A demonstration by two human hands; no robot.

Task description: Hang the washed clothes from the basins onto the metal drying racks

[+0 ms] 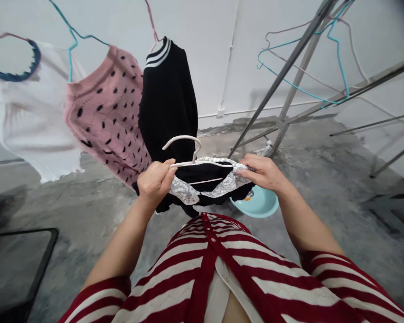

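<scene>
In front of the striped cardigan (208, 255), a black lace-collared garment (215, 200) is held up, a white hanger (194, 160) in its neck; the left hand (155, 183) pinches hanger and collar; the right hand (264, 172) pinches the collar's other side; beyond, a pale blue basin (264, 206) sits on the floor (104, 220); three tops (168, 89) hang leftward, a metal rack (280, 80) stands rightward.

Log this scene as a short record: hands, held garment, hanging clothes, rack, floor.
left hand: gripping white hanger
right hand: gripping held garment at its collar
held garment: black, pale patterned collar
hanging clothes: white top, pink spotted knit, black piece with striped band
metal rack: bare hangers
floor: pale-blue basin
</scene>
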